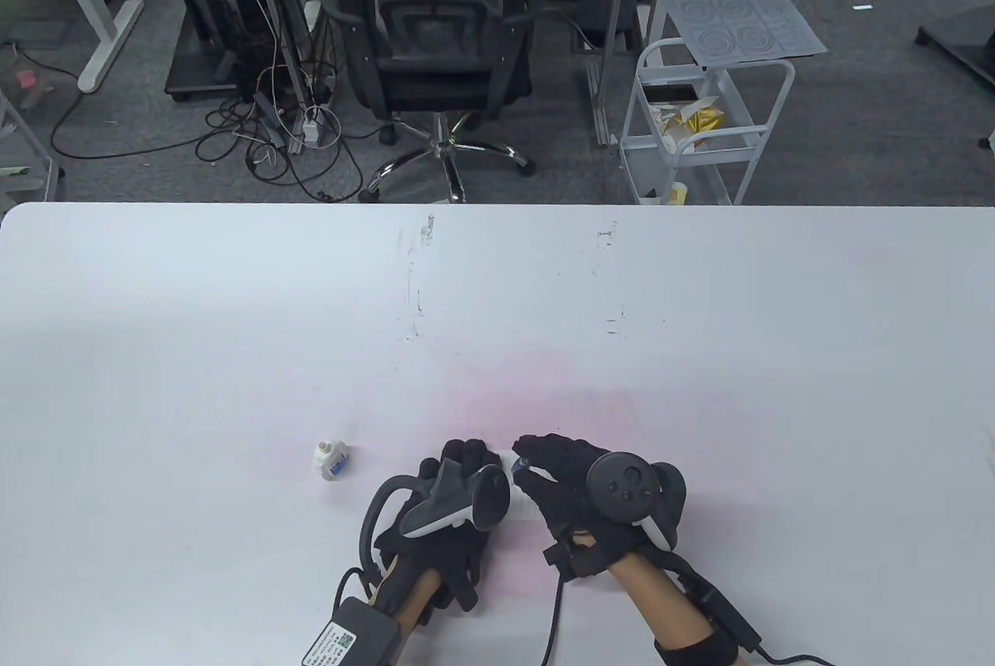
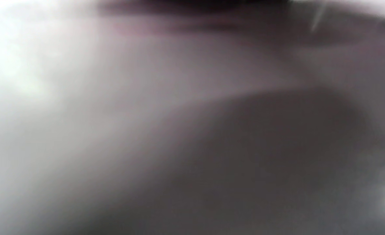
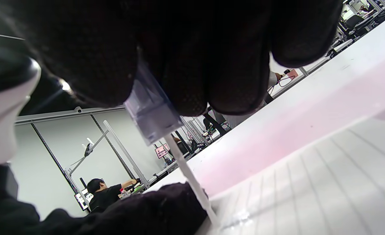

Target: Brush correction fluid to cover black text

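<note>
Right hand (image 1: pixel 579 491) holds brush (image 3: pixel 186 169) slanting tip-down onto paper (image 3: pixel 310 182).

Both gloved hands sit close together near the white table's (image 1: pixel 233 355) near edge. The left hand (image 1: pixel 455 499) lies palm down, fingers pressed flat, grey-and-white tracker on its back. Just beside it, the right hand (image 1: pixel 571 483) pinches a translucent bluish brush cap (image 3: pixel 150 111) between its fingertips (image 3: pixel 186 88), thin white stem angled down toward the left hand. Right forearm bare above the glove.
</note>
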